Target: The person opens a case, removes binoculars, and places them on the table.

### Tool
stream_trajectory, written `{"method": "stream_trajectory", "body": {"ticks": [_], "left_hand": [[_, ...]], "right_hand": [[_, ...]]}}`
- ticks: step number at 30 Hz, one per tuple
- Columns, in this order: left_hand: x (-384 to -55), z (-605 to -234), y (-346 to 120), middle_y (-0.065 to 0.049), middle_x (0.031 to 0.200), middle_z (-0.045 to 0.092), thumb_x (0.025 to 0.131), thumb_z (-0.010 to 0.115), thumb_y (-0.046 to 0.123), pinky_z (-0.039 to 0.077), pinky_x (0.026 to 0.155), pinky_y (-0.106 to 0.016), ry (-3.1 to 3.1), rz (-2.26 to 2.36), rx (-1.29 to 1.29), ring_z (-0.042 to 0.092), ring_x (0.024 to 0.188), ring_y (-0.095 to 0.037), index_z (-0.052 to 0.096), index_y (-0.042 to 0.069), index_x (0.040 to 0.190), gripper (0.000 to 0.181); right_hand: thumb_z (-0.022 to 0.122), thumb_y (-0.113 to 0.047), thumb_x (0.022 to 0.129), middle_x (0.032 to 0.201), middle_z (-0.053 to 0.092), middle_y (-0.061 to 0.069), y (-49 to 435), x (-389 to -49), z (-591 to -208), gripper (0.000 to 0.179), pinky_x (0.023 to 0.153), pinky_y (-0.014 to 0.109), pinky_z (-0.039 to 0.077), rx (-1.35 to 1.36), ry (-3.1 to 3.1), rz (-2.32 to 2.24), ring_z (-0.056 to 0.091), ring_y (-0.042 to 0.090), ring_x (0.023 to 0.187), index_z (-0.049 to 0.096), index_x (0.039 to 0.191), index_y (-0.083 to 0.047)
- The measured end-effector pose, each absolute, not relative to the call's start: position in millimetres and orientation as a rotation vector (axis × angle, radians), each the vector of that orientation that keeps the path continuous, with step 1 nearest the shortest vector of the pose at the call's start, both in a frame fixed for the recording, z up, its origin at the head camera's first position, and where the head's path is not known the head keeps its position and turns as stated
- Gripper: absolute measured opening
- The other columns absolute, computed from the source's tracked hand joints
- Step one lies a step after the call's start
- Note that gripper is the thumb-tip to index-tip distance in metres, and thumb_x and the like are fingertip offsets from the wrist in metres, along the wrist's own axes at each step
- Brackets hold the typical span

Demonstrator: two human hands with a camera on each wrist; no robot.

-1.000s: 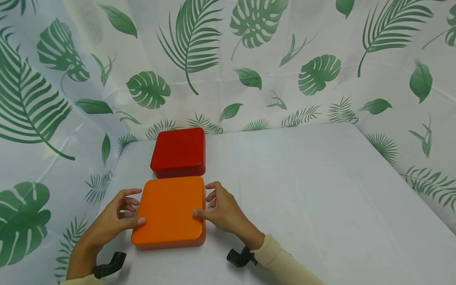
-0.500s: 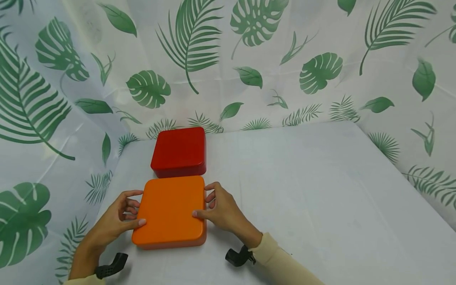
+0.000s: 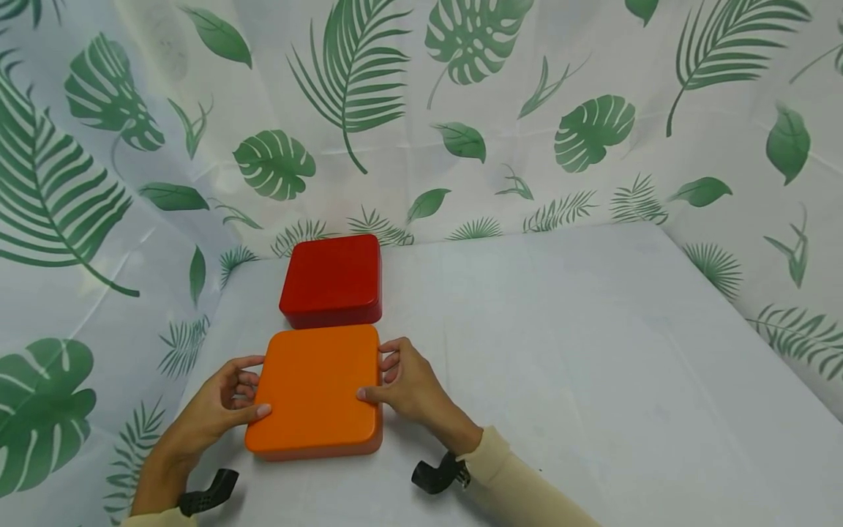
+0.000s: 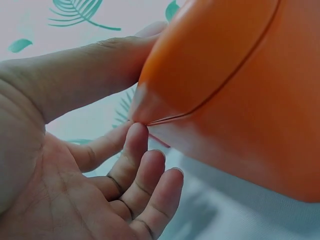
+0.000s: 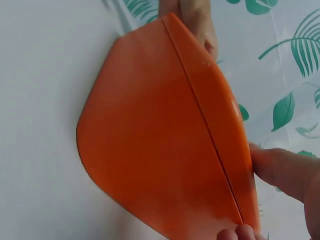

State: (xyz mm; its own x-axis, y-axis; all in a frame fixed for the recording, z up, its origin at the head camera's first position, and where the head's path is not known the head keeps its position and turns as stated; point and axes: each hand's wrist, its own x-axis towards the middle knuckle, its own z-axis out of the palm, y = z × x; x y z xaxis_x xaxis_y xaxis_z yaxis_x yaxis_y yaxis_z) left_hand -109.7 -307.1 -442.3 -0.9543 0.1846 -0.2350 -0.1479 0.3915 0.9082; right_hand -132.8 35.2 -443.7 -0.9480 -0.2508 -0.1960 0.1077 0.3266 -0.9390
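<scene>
A square orange box (image 3: 316,388) with rounded corners lies on the white table. A thin seam runs round its side under the lid (image 4: 200,55). My left hand (image 3: 207,417) holds the lid's left side, thumb on top and fingertips at the seam; the other fingers curl below, in the left wrist view. On the opposite side my right hand (image 3: 415,388) grips the lid, its thumb (image 5: 282,170) over the top edge and fingertips (image 5: 245,232) right at the seam. The lid sits level on the box.
A smaller red box (image 3: 332,274) stands just behind the orange one. White cloth with green leaves (image 3: 461,139) hangs behind and at both sides of the white table (image 3: 560,351). Black curved wrist mounts (image 3: 211,492) sit low by the sleeves.
Both hands keep their places on the orange box's lid. The left hand's fingers have come slightly closer to the side. The box has hardly moved.
</scene>
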Motion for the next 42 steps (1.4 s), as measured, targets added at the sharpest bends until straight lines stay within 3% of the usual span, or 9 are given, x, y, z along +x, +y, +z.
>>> {"method": "stream_trajectory", "body": {"ticks": [15,20,31,42], "left_hand": [[-109.5,-450.7,-306.0,-0.001,0.121,0.058,0.093,0.079,0.003,0.061,0.081,-0.025,2.196,1.759,-0.055,0.060,0.100,-0.015,0.034,0.010,0.157,0.078],[-109.7,-450.4,-305.3,0.003,0.124,0.059,0.095,0.078,0.005,0.061,0.088,-0.025,2.146,1.775,-0.101,0.062,0.106,-0.013,0.030,0.005,0.158,0.079],[-111.3,-443.6,-303.7,-0.006,0.135,0.053,0.098,0.076,0.011,0.059,0.091,-0.022,2.201,1.677,-0.108,0.058,0.112,-0.015,0.030,-0.001,0.159,0.078],[-108.6,-448.2,-306.4,0.000,0.132,0.056,0.099,0.073,0.008,0.057,0.094,-0.020,2.148,1.779,-0.077,0.058,0.115,-0.011,0.028,-0.004,0.156,0.073]], "right_hand": [[0.092,-0.009,0.081,0.115,0.061,0.009,29.3,-129.9,-444.8,0.068,0.089,0.030,0.057,0.023,2.114,-1.825,0.059,0.022,0.099,0.054,0.137,-0.010],[0.090,-0.006,0.083,0.116,0.061,0.010,29.6,-128.5,-443.2,0.062,0.084,0.028,0.058,0.079,2.048,-1.850,0.059,0.024,0.099,0.056,0.135,-0.009],[0.090,-0.005,0.082,0.112,0.061,0.011,26.2,-125.4,-436.8,0.060,0.070,0.028,0.056,0.143,2.080,-1.828,0.059,0.024,0.093,0.057,0.132,-0.008],[0.089,-0.004,0.083,0.119,0.058,0.013,29.8,-128.7,-441.0,0.060,0.079,0.026,0.054,0.085,1.970,-1.892,0.057,0.025,0.100,0.055,0.132,-0.005]]}}
